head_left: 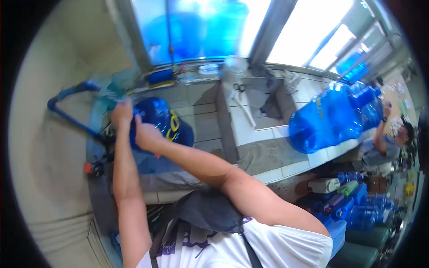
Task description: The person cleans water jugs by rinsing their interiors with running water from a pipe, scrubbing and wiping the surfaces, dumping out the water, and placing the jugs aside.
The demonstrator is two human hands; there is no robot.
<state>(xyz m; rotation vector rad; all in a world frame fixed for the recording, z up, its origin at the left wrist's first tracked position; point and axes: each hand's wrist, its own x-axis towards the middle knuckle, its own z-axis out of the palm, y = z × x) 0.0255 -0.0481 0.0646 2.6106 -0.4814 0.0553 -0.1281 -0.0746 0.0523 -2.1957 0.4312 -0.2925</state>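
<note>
A dark blue water jug (183,134) with yellow lettering lies in a tiled basin, its top end towards the left. My right hand (149,136) is closed around that end, thumb raised; its fingers are partly hidden. Just beside it, my left hand (121,115) is closed, with some blur, near the jug's mouth. What it grips is hidden. A translucent greenish object (111,94) shows right behind the left hand, too unclear to name. A bent blue pipe (67,94) runs along the wall to the left.
Clear blue water jugs (324,116) lie on the tiled counter to the right. A white bucket (234,68) and scissors (240,88) are by the window ledge. Another person (384,147) works at far right. Several containers (353,201) stand below. A grey cloth (263,156) covers the counter edge.
</note>
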